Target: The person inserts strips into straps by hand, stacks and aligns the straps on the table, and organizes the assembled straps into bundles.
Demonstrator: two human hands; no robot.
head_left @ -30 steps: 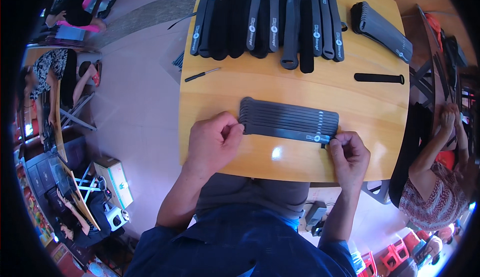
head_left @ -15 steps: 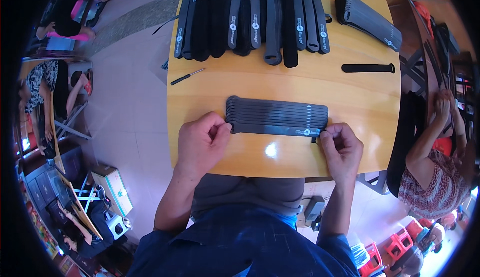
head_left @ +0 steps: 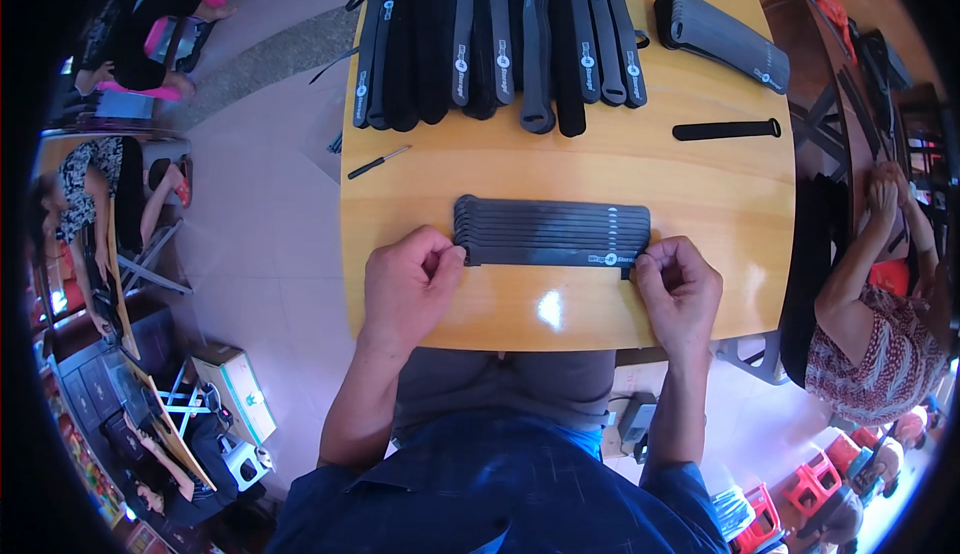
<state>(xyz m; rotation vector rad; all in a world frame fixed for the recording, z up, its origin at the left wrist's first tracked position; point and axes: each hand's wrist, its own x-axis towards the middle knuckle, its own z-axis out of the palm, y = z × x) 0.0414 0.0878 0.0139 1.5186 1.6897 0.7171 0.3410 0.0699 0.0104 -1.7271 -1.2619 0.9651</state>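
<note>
A fanned stack of dark grey hook-and-loop straps (head_left: 550, 232) lies crosswise on the wooden table in front of me. Rounded slotted ends overlap at its left side, and white printing marks the right side. My left hand (head_left: 412, 279) pinches the near left corner, thumb against the fingers. At the near right corner my right hand (head_left: 680, 284) pinches the end of the nearest strap in the same way. A small black tab (head_left: 626, 274) sticks out below the stack beside the right fingers.
Several bundles of black and grey straps (head_left: 500, 39) cover the table's far side. Another strap stack (head_left: 722, 39) lies far right, above a single black strap (head_left: 727, 131). A small screwdriver (head_left: 380, 161) rests at left. A co-worker (head_left: 875, 344) sits at right, others at left.
The view has shifted slightly, moving the table and its contents a little in the picture. Both hands keep their pinch on the strap stack, which stays in place.
</note>
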